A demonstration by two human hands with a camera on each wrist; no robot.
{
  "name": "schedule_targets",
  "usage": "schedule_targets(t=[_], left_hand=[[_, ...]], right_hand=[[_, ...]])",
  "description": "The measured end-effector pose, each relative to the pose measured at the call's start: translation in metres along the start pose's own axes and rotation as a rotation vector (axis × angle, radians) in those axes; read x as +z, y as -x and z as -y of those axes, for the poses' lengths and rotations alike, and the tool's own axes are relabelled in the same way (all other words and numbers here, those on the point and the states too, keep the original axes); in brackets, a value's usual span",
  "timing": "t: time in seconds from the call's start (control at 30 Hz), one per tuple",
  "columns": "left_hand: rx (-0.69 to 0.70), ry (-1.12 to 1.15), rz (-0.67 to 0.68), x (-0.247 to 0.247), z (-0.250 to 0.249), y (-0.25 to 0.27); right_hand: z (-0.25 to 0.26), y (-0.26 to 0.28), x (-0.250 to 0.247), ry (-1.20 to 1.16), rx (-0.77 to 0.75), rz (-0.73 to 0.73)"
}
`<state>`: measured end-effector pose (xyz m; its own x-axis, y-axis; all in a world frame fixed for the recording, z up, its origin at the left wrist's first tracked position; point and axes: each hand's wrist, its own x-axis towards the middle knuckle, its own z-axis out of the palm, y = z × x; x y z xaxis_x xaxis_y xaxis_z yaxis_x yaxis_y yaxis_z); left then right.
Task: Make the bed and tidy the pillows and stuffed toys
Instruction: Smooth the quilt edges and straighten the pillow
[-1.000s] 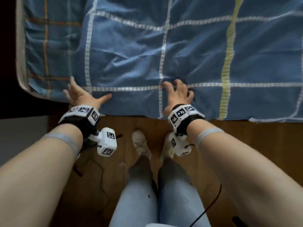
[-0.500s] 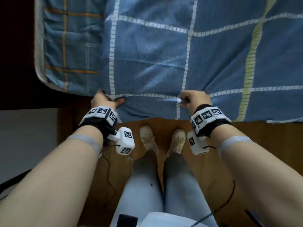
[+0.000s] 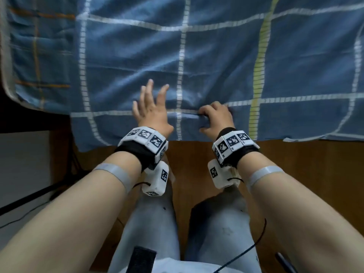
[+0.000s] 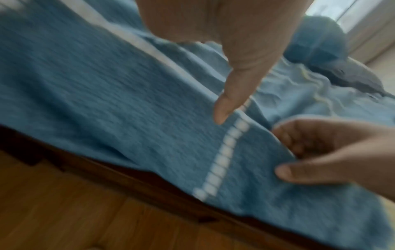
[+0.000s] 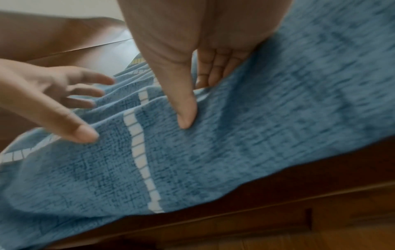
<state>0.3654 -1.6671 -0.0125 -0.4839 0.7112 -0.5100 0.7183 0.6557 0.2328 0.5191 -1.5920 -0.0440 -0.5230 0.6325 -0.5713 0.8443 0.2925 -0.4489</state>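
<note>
Across the bed (image 3: 6, 62) — blue checked blanket (image 3: 216, 56), creased.

Coarse, matt woven cloth blanket (image 5: 235, 152) bunches under the right hand's (image 3: 215, 117) grip, above smooth, glossy wood floor (image 3: 295, 154).

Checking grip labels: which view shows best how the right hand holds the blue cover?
The right wrist view: the right hand pinches a fold of the blue cover between thumb and curled fingers. The head view shows knuckles only; the left wrist view is blurred.
</note>
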Motion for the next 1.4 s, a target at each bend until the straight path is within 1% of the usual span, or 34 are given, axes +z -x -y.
schedule_targets(t=[0.03,0.1,0.17,0.23,0.27,0.33,0.37,0.4,0.47,0.53,0.57,0.67,0.73,0.8,0.83,0.87,0.97,1.0,1.03,1.1,1.17,1.23,1.3,1.4], left_hand=[[0.026,-0.010,0.049,0.014,-0.020,0.004],[0.061,-0.009,0.102,0.041,-0.059,0.012],[0.084,-0.003,0.125,0.065,-0.098,0.018],[0.099,-0.001,0.134,0.084,-0.137,0.024],[0.102,-0.003,0.131,0.092,-0.154,0.025],[0.083,-0.016,0.105,0.102,-0.180,0.024],[0.061,-0.039,0.095,0.105,-0.188,0.021],[0.034,-0.078,0.102,0.107,-0.193,0.018],[-0.004,-0.175,0.159,0.109,-0.197,0.013],[-0.026,-0.231,0.178,0.111,-0.198,0.009],[-0.032,-0.240,0.143,0.111,-0.198,0.008],[0.003,-0.258,-0.038,0.110,-0.193,0.002],[0.024,-0.250,-0.055,0.104,-0.191,-0.006],[0.035,-0.136,-0.030,0.094,-0.187,-0.013],[0.033,-0.044,-0.021,0.087,-0.185,-0.012],[0.036,0.065,-0.033,0.081,-0.183,-0.008],[0.106,0.382,-0.102,0.071,-0.172,0.011],[0.121,0.430,-0.113,0.072,-0.170,0.018],[0.121,0.446,-0.107,0.076,-0.168,0.023],[0.071,0.404,-0.056,0.088,-0.171,0.025],[0.001,0.272,0.004,0.094,-0.178,0.021],[-0.017,0.174,0.060,0.091,-0.190,0.019],[0.038,0.201,0.111,0.086,-0.206,0.020],[0.203,0.228,0.166,0.088,-0.243,0.028]], right_hand=[[-0.013,0.004,-0.004,-0.006,-0.037,-0.011],[-0.046,0.015,-0.018,-0.074,-0.141,-0.059],[-0.088,0.028,-0.038,-0.103,-0.158,-0.141],[-0.134,0.043,-0.065,-0.070,-0.094,-0.229],[-0.155,0.049,-0.079,-0.033,-0.041,-0.246],[-0.192,0.060,-0.104,0.055,0.082,-0.222],[-0.207,0.061,-0.113,0.108,0.127,-0.186],[-0.217,0.062,-0.119,0.164,0.152,-0.132],[-0.230,0.060,-0.122,0.255,0.137,-0.024],[-0.235,0.055,-0.119,0.281,0.111,0.015],[-0.236,0.051,-0.117,0.267,0.113,-0.007],[-0.238,0.040,-0.111,0.214,0.115,-0.139],[-0.237,0.035,-0.115,0.268,0.076,-0.135],[-0.234,0.032,-0.121,0.259,0.024,-0.099],[-0.233,0.035,-0.125,0.199,0.013,-0.101],[-0.233,0.040,-0.127,0.121,-0.002,-0.137],[-0.235,0.064,-0.121,-0.053,-0.065,-0.373],[-0.236,0.073,-0.116,-0.081,-0.070,-0.421],[-0.238,0.079,-0.110,-0.097,-0.053,-0.434],[-0.239,0.080,-0.106,-0.086,0.021,-0.368],[-0.239,0.071,-0.110,-0.021,0.077,-0.249],[-0.238,0.061,-0.116,0.022,0.094,-0.123],[-0.238,0.057,-0.120,0.031,0.097,-0.042],[-0.251,0.066,-0.122,-0.043,0.100,0.060]])
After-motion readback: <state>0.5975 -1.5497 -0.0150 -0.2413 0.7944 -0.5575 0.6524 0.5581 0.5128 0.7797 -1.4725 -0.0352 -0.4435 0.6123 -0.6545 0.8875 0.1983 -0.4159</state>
